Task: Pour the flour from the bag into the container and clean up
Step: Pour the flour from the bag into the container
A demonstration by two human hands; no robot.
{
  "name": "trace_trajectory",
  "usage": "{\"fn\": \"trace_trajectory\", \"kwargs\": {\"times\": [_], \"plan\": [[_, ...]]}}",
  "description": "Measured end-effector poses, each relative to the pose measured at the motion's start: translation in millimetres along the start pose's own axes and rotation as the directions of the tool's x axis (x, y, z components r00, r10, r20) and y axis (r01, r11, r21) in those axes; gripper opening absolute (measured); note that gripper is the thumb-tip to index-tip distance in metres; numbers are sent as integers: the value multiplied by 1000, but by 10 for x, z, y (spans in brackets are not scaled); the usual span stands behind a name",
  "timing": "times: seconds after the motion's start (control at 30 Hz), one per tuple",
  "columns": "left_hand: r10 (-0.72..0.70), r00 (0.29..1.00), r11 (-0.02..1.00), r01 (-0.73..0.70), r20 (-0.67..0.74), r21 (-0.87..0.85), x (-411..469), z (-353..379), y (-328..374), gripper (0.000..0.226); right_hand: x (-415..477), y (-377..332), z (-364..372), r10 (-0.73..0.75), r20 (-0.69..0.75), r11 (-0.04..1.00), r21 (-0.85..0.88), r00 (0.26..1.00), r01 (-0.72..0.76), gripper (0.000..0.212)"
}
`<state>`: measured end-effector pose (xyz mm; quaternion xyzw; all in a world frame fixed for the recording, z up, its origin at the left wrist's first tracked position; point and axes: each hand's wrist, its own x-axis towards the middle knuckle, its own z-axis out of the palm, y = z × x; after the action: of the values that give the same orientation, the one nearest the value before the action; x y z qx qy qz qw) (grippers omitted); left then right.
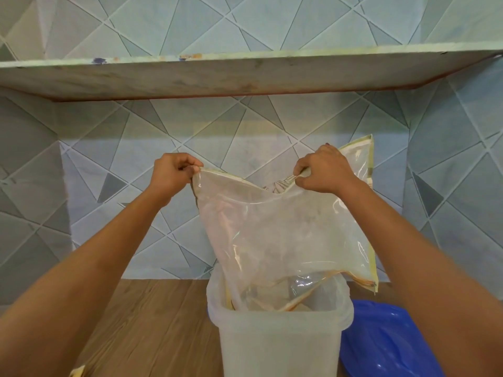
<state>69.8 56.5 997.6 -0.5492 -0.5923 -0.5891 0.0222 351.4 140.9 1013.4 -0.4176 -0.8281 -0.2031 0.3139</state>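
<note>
- Found the translucent container (280, 346) nearest, upright and lidless on the wooden worktop (152, 322); cannot tell the flour level through its frosted wall
- Noted a blue lid (386, 341) lying on the worktop just beside the container, to its right and partly hidden by the right forearm; also a small pale scrap (77, 371) at the near left edge, identity not determinable
- Found the bag (285, 232) upended above the container, its lower edge dipping inside the rim on the left and its lower right corner hanging outside, past the rim; judged nearly empty, with only a dusty film on the clear plastic
- Found the hands well apart, each clamped on the raised upper edge of the bag: left hand (171, 176) pinching the left corner, right hand (324, 170) pinching further along, fingers curled round a fold
- Judged the step in hand as shaking out the last flour; pouring near its end, clean-up not yet begun
- Recommend drawing the stray right corner inside the rim before any shake; keep the upper edge taut; tap lightly rather than flap, to avoid dust and spill on the worktop; avoid dragging plastic against the rim, to prevent tipping the container
- Noted the tiled wall (109, 159) behind and a shelf (245, 74) overhead, well apart from the hands; mind the headroom when lifting the bag clear
</note>
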Motion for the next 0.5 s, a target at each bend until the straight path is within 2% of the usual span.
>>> {"fn": "trace_trajectory", "kwargs": {"times": [0.2,0.27,0.33,0.4,0.5], "plan": [[21,999,999,-22,31,28,-3,-36,45,10,3,18,3,91,12,996,-10,996,-91,17],[22,999,999,-23,24,45,3,-63,42,10,20,35,-32,160,-87,987,45,983,-157,20],[21,1000,999,-22,16,41,13,-87,50,11,46,21,-82,271,-247,956,179,930,-231,21],[36,999,997,-37,14,71,34,-96,53,12,79,-21,-91,290,-360,953,195,887,-233,18],[15,1000,996,-16,6,83,45,-117,30,14,109,-54,-44,218,-350,973,156,911,-173,15]]}}
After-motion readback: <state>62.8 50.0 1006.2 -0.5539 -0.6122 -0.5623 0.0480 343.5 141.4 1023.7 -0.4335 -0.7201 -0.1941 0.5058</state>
